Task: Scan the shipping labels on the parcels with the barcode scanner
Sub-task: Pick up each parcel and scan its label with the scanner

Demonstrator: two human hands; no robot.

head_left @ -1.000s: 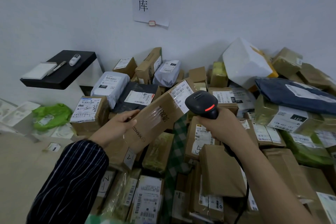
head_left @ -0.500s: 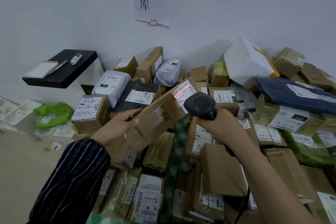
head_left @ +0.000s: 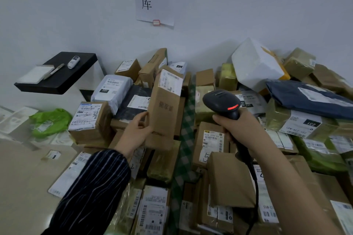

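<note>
Brown cardboard makes up the long parcel [head_left: 164,108] held nearly upright at the centre of the frame. It is gripped at its lower end by the left hand [head_left: 136,133], with the thumb laid on its near face. A white shipping label [head_left: 170,80], too blurred to read, is seen on the parcel's upper end. Right of centre, the black barcode scanner [head_left: 221,101] is clasped by its handle in the right hand [head_left: 240,126]; a red light is lit on its head, which is kept apart from the parcel. Its cable [head_left: 256,187] is trailed toward the lower edge. A heap of parcels [head_left: 229,179] is spread beneath both hands, and a black shelf [head_left: 57,80] is seen at the left.
</note>
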